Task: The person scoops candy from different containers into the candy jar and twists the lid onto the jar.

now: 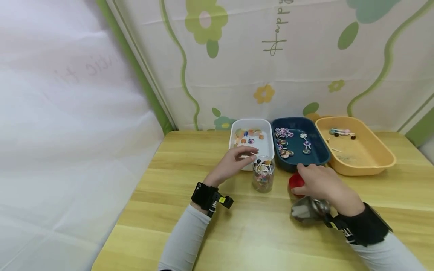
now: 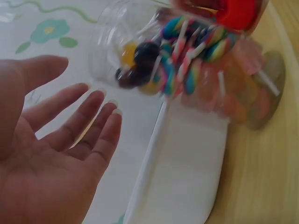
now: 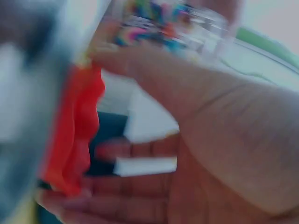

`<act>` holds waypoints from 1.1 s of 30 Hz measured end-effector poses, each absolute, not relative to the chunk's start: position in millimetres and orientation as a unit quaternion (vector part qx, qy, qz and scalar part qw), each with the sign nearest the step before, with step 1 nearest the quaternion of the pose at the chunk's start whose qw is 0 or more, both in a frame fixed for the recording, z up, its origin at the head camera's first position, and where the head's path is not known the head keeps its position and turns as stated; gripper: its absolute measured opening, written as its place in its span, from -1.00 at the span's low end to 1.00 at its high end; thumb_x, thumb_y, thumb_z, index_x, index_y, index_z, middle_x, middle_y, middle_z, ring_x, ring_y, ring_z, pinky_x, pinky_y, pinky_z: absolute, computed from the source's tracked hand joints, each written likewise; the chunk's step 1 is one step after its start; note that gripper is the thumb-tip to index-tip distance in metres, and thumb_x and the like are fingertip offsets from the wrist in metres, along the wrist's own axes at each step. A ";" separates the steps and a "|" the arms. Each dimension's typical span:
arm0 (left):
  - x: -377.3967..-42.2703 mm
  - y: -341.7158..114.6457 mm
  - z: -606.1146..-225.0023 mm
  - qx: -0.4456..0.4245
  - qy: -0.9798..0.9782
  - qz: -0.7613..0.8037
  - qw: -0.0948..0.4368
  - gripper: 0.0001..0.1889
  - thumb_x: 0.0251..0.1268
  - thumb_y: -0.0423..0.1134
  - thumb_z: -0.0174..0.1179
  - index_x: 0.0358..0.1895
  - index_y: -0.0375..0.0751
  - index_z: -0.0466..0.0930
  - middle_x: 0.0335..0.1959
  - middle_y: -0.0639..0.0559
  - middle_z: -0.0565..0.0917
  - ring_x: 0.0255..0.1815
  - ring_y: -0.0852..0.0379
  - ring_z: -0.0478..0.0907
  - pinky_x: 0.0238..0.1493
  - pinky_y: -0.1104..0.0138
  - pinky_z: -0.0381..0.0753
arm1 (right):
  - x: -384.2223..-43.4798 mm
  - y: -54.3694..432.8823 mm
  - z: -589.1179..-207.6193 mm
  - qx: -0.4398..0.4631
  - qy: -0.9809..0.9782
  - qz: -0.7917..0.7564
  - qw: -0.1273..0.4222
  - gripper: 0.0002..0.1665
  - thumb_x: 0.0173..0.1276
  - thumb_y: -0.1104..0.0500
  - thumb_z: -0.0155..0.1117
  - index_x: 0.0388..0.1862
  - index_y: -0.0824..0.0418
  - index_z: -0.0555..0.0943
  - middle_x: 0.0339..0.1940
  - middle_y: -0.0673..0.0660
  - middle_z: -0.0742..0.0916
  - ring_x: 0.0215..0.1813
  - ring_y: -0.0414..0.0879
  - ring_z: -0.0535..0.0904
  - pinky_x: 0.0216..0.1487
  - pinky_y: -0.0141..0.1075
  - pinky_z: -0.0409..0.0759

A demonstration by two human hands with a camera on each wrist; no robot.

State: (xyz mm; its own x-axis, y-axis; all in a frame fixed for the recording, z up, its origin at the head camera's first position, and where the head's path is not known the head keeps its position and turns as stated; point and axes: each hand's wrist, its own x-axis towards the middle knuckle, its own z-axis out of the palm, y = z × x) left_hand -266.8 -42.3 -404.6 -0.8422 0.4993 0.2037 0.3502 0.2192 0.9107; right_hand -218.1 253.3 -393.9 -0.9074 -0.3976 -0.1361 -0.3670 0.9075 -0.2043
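A clear jar (image 1: 263, 177) packed with lollipops stands on the table; in the left wrist view, striped and dark candies (image 2: 182, 56) show through its wall. Beside its rim, my left hand (image 1: 235, 163) hovers with its fingers spread and loosely bent, holding nothing; the left wrist view shows a gap between fingertips and jar. To the jar's right, my right hand (image 1: 323, 184) pinches a red wavy-edged piece (image 3: 77, 133) between thumb and fingers. Under that hand is a shiny grey piece (image 1: 306, 209), blurred in the right wrist view. I cannot tell whether the red and grey pieces are joined.
Behind the jar, a white tray (image 1: 234, 141), a dark blue tray (image 1: 295, 145) and a yellow tray (image 1: 373, 154) stand side by side, each with several loose lollipops. A patterned cloth (image 1: 237, 64) hangs behind the wooden table (image 1: 257, 233).
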 end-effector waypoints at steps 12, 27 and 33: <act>-263.5 -30.5 -403.5 0.319 0.778 0.532 0.092 -0.71 0.57 -0.27 0.15 0.23 -0.24 0.64 0.15 -0.02 0.67 0.17 0.22 0.58 0.21 0.33 0.61 | -210.7 251.1 -345.6 -0.296 0.909 -0.284 -0.076 -0.31 0.33 -0.05 0.51 0.33 0.18 0.52 -0.05 0.12 0.69 -0.15 -0.04 0.64 -0.28 -0.25 0.74; -258.0 -26.5 -410.8 0.296 0.779 0.548 0.063 -0.74 0.49 -0.23 0.26 0.15 -0.14 0.70 0.09 0.06 0.69 0.16 0.21 0.60 0.21 0.33 0.60 | -230.5 194.9 -389.2 -0.218 0.805 -0.550 -0.043 -0.10 0.36 0.19 0.46 0.49 0.20 0.11 0.31 0.30 0.46 0.23 0.19 0.49 -0.02 -0.44 0.66; -256.6 -35.3 -414.2 0.271 0.775 0.568 0.058 -0.75 0.51 -0.27 0.23 0.15 -0.16 0.68 0.14 0.05 0.64 0.19 0.14 0.62 0.22 0.33 0.60 | -234.0 187.3 -394.9 -0.219 0.809 -0.545 -0.033 -0.13 0.35 0.03 0.50 0.50 0.04 0.25 0.32 0.19 0.51 0.24 0.15 0.49 0.05 -0.13 0.69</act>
